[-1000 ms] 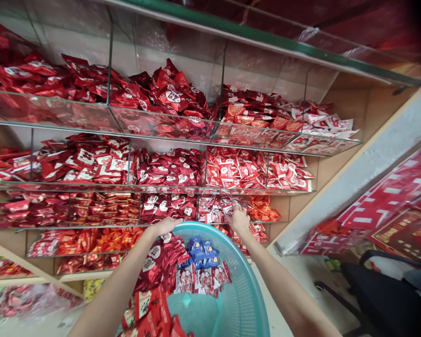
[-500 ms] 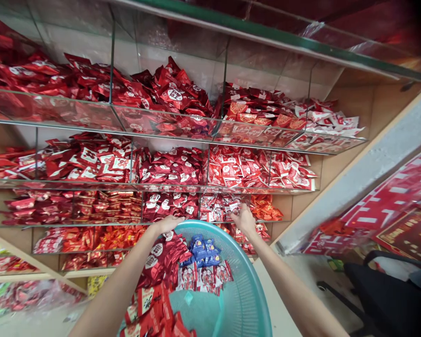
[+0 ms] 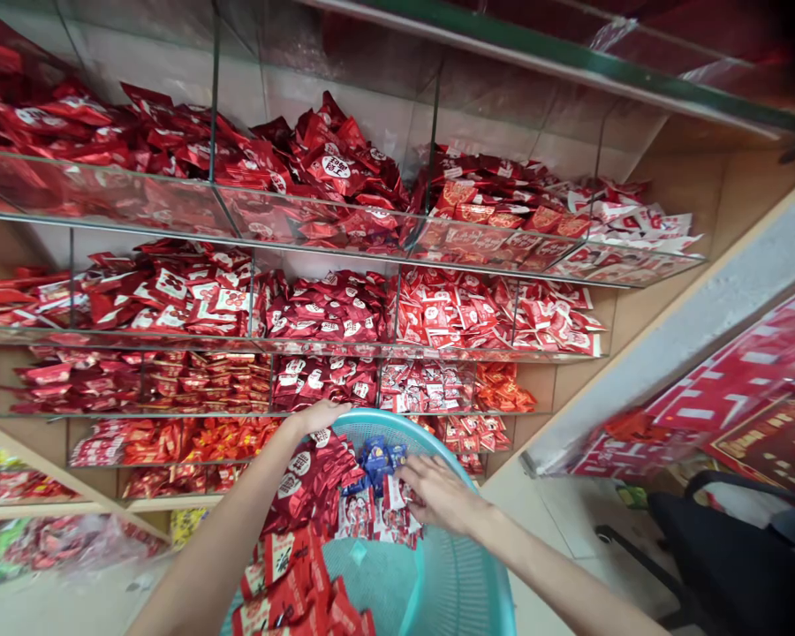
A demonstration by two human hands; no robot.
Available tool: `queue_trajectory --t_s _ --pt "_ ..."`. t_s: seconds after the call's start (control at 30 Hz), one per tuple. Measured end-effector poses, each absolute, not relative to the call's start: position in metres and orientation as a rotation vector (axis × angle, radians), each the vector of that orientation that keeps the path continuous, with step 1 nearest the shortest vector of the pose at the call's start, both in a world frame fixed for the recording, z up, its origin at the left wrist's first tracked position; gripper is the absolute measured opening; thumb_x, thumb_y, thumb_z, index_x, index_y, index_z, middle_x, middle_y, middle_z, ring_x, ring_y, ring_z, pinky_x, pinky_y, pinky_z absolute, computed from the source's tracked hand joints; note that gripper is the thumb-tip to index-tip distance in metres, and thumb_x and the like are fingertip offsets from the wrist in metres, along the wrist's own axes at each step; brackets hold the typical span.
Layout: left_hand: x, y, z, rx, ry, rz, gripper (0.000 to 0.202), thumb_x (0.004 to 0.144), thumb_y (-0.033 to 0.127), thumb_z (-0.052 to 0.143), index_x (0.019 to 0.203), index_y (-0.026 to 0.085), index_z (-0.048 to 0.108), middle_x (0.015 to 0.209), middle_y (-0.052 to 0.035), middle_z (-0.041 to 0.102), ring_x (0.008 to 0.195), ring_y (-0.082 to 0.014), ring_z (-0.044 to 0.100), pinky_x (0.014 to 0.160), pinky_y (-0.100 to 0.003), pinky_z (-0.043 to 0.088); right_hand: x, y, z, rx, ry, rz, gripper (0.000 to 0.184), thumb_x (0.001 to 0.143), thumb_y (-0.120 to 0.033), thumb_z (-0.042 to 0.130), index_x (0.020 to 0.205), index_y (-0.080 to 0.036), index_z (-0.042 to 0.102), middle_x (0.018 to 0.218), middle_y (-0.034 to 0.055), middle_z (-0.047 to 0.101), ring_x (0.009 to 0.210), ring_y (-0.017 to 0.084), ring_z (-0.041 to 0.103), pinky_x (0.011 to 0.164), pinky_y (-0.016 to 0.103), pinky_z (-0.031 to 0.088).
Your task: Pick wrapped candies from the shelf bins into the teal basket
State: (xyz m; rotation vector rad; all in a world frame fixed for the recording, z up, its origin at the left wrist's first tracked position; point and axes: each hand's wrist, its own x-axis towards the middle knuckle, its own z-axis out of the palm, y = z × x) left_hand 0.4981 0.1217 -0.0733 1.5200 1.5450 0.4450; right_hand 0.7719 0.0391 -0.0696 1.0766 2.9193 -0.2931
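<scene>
My left hand (image 3: 319, 417) grips the far left rim of a round teal plastic basket (image 3: 487, 548). Down inside the basket, my right hand (image 3: 434, 493) is closed around a small white-and-red candy packet (image 3: 393, 491), its fingertips partly hidden behind the packet. Other white-and-red packets (image 3: 356, 515) lie beside it, and blue packets (image 3: 376, 459) sit just beyond. Dark red packets (image 3: 308, 481) fill the left side of the basket. Larger bright red packets (image 3: 282, 565) lie nearer to me.
Shelves with glass fronts hold heaps of red packets (image 3: 331, 168) before me. A shelf bin of white-and-red packets (image 3: 424, 384) stands just beyond the basket, with orange packets (image 3: 503, 389) beside it. A black chair (image 3: 715, 548) and red printed bags (image 3: 735, 371) are at the right.
My right hand has come from the shelf bin of white-and-red packets down into the basket, bringing a packet. My left hand has stayed on the rim.
</scene>
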Motion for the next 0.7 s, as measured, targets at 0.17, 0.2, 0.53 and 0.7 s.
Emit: queue_trajectory --t_s 0.17,0.2,0.53,0.7 --pt "0.498 0.121 -0.071 1.537 1.532 0.418 0.049 0.057 0.068 0.048 0.055 0.018 0.049 0.052 0.0024 0.042 0.059 -0.0137 0.037 0.06 -0.025 0.03 0.766 0.038 -0.084 0.993 2.875 -0.222 0.03 0.072 -0.025 0.055 0.102 -0.019 0.054 0.103 0.009 0.054 0.098 0.024 0.048 0.084 0.036 0.034" --pt "0.498 0.121 -0.071 1.539 1.532 0.417 0.05 0.057 0.068 0.047 0.055 0.018 0.049 0.052 0.0023 0.042 0.059 -0.0138 0.037 0.061 -0.025 0.03 0.765 0.037 -0.085 0.99 2.872 -0.223 0.029 0.072 -0.025 0.055 0.101 -0.018 0.054 0.102 0.009 0.054 0.098 0.024 0.048 0.084 0.036 0.035" --pt "0.497 0.122 -0.073 1.541 1.522 0.422 0.056 0.057 0.074 0.044 0.057 0.018 0.047 0.052 0.003 0.042 0.057 -0.0134 0.037 0.061 -0.026 0.031 0.76 0.037 -0.098 1.018 2.862 -0.313 0.033 0.074 -0.023 0.053 0.108 -0.022 0.053 0.112 0.0089 0.051 0.109 0.025 0.044 0.09 0.039 0.033" --pt "0.496 0.124 -0.075 1.526 1.54 0.424 0.055 0.057 0.073 0.045 0.055 0.018 0.048 0.05 0.0032 0.041 0.055 -0.0132 0.037 0.059 -0.026 0.03 0.761 0.036 -0.095 1.032 2.893 -0.37 0.035 0.076 -0.03 0.055 0.11 -0.023 0.052 0.109 0.0081 0.053 0.107 0.025 0.046 0.09 0.039 0.033"
